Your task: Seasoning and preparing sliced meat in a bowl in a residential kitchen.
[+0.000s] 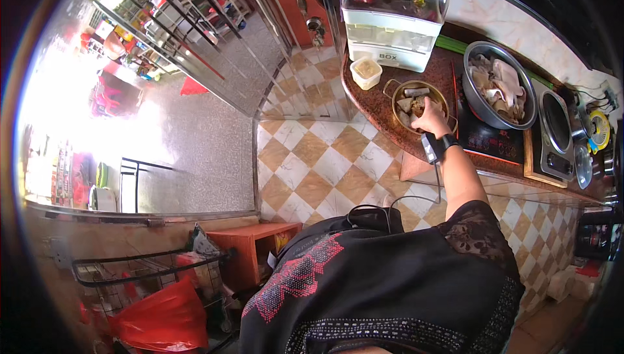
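My right hand (pixel 433 119) reaches down into a shallow, brass-coloured pan with two loop handles (pixel 396 102), its fingers among chunky pale and brown food pieces (pixel 404 105). The fingertips are partly hidden, so whether they grip a piece cannot be told. A dark band and a small cabled device (pixel 430 148) sit at the wrist. Left of the pan stands a small white plastic tub (pixel 365 82) with yellowish contents. To the right, a large grey metal basin (pixel 468 98) holds pale, soft food pieces (pixel 502 86). My left hand is out of view.
The pan stands on a brown speckled countertop (pixel 373 103) with a curved edge. Behind it is a storage box with drawers (pixel 390 42). The basin rests partly over a black glass cooktop (pixel 487 143); farther right is another cooking appliance (pixel 555 134). A glass partition (pixel 243 61) rises at left.
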### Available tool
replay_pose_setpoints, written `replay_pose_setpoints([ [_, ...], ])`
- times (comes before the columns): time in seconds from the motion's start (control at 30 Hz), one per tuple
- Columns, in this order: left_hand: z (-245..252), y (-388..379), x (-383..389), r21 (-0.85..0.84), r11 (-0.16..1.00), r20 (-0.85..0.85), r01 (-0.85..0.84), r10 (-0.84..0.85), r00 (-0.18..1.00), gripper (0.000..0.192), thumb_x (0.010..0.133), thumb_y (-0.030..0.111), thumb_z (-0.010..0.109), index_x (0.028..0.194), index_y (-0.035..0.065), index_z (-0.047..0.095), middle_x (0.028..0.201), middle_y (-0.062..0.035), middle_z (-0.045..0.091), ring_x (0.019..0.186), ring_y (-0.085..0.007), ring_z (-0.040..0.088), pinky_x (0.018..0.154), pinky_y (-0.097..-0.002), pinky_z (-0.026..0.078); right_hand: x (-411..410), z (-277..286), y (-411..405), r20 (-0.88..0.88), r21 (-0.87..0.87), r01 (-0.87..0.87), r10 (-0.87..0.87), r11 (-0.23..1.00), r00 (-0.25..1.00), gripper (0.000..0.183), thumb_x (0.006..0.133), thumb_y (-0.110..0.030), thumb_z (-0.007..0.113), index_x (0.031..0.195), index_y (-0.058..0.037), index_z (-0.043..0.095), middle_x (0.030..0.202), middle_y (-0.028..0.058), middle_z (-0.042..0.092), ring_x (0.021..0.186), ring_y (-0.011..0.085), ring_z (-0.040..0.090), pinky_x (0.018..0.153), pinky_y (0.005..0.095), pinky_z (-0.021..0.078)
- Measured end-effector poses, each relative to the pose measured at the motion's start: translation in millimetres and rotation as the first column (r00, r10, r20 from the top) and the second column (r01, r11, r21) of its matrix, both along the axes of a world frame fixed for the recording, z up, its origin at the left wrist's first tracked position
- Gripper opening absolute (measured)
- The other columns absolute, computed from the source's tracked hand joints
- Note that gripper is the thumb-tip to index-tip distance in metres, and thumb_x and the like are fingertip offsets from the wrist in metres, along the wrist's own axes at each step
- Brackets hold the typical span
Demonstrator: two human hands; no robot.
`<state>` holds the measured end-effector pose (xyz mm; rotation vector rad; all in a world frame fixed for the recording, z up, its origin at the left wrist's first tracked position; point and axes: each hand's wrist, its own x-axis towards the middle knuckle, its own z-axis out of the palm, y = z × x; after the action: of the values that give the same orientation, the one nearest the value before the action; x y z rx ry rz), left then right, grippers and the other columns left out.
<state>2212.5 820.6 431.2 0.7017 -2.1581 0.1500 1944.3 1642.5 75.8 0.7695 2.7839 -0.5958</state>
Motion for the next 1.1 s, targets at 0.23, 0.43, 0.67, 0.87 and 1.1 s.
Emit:
replay_pose_setpoints([
  [0.23,3.8,25.3,-25.9,0.000,1.000,0.021,0.015,-0.015,1.000,0.026,0.081,0.014,0.053,0.104,0.0025,0.061,0.109,-0.0160,0.059,0.098,-0.0251,0.059,0.081,-0.0377,0.049,-16.8,0.6,2.0,0.153,0.101,-0.005,-0.011,0.995,0.988,0.098,0.056,-0.023,0.074,0.141,-0.0181,0.025,0.135,0.0263,0.031,0.122,0.0473,0.035,0.094,0.0521,0.0413],
  [0.43,3.7,35.4,-31.0,-0.005,1.000,0.025,0.021,-0.021,0.999,0.026,0.081,0.013,0.053,0.103,0.0022,0.061,0.108,-0.0159,0.060,0.098,-0.0254,0.059,0.080,-0.0377,0.049,-18.3,-15.6,10.4,0.020,0.063,0.077,-0.079,0.995,0.997,0.078,0.064,-0.014,0.064,0.135,-0.0195,0.032,0.127,0.0270,0.034,0.102,0.0449,0.054,0.083,0.0467,0.0491],
  [0.67,10.8,35.5,-35.1,-0.007,0.999,0.025,0.036,-0.036,0.999,0.025,0.080,0.012,0.053,0.101,0.0018,0.061,0.107,-0.0158,0.060,0.097,-0.0258,0.059,0.080,-0.0376,0.049,-19.0,-36.2,28.9,-0.279,0.108,0.103,-0.069,0.989,0.958,0.044,0.068,-0.011,0.061,0.111,-0.0158,0.051,0.107,0.0240,0.048,0.095,0.0422,0.055,0.076,0.0456,0.0484],
  [0.87,15.7,35.9,-36.6,-0.012,0.998,0.010,0.059,-0.059,0.998,0.024,0.080,0.011,0.054,0.100,0.0015,0.062,0.106,-0.0157,0.060,0.097,-0.0261,0.059,0.080,-0.0376,0.049,-23.1,-36.9,16.8,-0.247,-0.027,0.007,-0.014,1.000,0.969,0.069,0.056,-0.020,0.077,0.119,-0.0141,0.049,0.110,0.0244,0.052,0.105,0.0401,0.053,0.087,0.0431,0.0462],
  [1.1,21.2,36.0,-38.9,-0.030,0.996,0.003,0.083,-0.083,0.997,0.023,0.079,0.010,0.054,0.099,0.0011,0.062,0.105,-0.0156,0.061,0.097,-0.0265,0.059,0.080,-0.0376,0.050,-17.4,-30.2,23.1,-0.194,-0.091,0.161,-0.176,0.983,0.965,0.100,0.051,-0.038,0.083,0.133,-0.0075,0.036,0.126,0.0274,0.045,0.116,0.0392,0.046,0.097,0.0440,0.0398],
])
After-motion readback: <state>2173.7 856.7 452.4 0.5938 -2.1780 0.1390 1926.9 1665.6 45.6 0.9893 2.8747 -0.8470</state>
